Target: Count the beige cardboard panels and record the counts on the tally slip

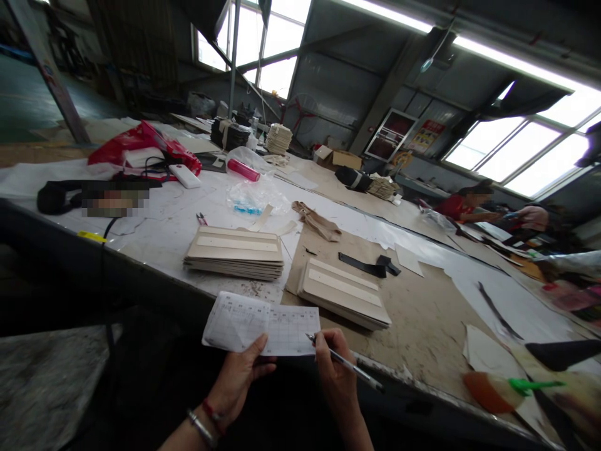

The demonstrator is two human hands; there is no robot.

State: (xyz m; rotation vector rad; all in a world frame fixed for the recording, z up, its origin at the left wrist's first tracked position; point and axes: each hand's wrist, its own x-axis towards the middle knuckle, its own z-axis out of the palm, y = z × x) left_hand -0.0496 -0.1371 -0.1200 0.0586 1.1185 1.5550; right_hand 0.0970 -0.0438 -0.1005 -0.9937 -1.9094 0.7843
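My left hand (239, 376) holds a printed grid sheet of paper (263, 326) by its lower edge, thumb on top. My right hand (333, 366) is closed round a pen (345, 363) whose tip touches the sheet's right edge. Both hands hover in front of the near edge of a long worktable (422, 319). Just beyond the sheet lie two stacks of beige card pieces, one on the left (235, 252) and one on the right (345, 291).
Black straps (369, 265), a crumpled tan cloth (317, 220), clear plastic bags (256, 194), a pink tube (243, 170), a red bag (141, 147) and a white phone (184, 176) lie further back. An orange bottle with a green nozzle (502, 389) sits at right. Other people work at the far right (469, 203).
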